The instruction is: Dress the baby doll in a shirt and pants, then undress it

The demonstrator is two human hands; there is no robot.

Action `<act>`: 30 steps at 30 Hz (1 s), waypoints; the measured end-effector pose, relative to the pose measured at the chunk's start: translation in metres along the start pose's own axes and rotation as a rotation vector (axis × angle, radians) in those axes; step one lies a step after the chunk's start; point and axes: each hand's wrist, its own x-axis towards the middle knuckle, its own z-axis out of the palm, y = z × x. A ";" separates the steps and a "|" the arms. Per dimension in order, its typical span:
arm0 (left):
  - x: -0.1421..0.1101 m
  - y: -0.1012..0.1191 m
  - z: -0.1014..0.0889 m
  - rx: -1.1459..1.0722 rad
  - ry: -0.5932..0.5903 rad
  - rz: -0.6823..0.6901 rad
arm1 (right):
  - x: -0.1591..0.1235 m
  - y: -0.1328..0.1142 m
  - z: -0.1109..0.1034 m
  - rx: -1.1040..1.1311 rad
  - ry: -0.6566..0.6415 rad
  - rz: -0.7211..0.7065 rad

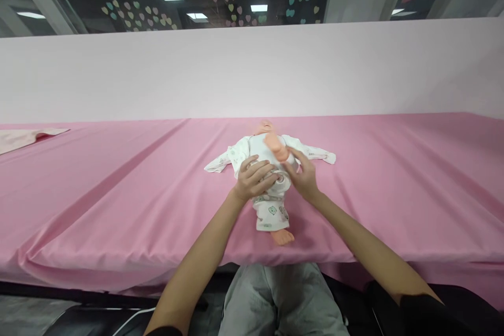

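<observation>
A baby doll (266,127) lies on its back with its head toward the wall. Its white printed top (239,153) has sleeves spread out to both sides. White printed trousers (271,214) cover one leg, whose bare foot (282,237) points toward me; the rest is bunched at the hips. The other leg (276,147) is bare, raised and slightly blurred. My left hand (255,177) is curled over the bunched trousers. My right hand (303,173) has thumb and fingers around the near part of the raised leg; its exact contact is partly hidden.
Wrinkled pink cloth (129,210) covers the table and hangs over its front edge, close to my lap. A white wall panel (252,73) rises behind it. A folded pale cloth (23,139) lies at the far left.
</observation>
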 end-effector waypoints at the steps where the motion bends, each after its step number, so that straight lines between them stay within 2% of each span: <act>1: 0.002 0.003 0.001 0.022 0.022 -0.031 | -0.005 -0.001 0.001 -0.032 -0.065 -0.061; 3: 0.004 0.006 0.003 0.023 0.016 -0.161 | -0.014 -0.004 0.002 -0.058 -0.176 -0.168; 6: 0.001 0.004 0.007 -0.068 -0.014 -0.390 | -0.022 -0.011 0.001 -0.086 -0.198 -0.212; 8: -0.002 0.001 0.008 -0.131 0.005 -0.489 | -0.024 -0.015 0.001 -0.135 -0.224 -0.222; 11: -0.004 0.002 0.011 -0.206 0.010 -0.525 | -0.025 -0.022 0.006 -0.238 -0.203 -0.219; 17: 0.010 0.016 0.012 -0.363 -0.025 -0.537 | -0.020 -0.024 0.012 -0.261 -0.025 -0.146; 20: 0.022 0.013 0.003 -0.458 -0.162 -0.637 | -0.017 -0.023 0.009 -0.232 0.015 -0.086; 24: 0.034 -0.002 -0.011 -0.657 -0.384 -0.913 | -0.015 -0.026 0.005 -0.195 0.030 0.006; 27: 0.036 -0.012 -0.015 -0.898 -0.461 -1.104 | -0.016 -0.031 0.005 -0.173 0.025 0.086; 30: 0.033 -0.020 -0.015 -1.098 -0.527 -1.216 | -0.018 -0.034 0.005 -0.133 0.020 0.135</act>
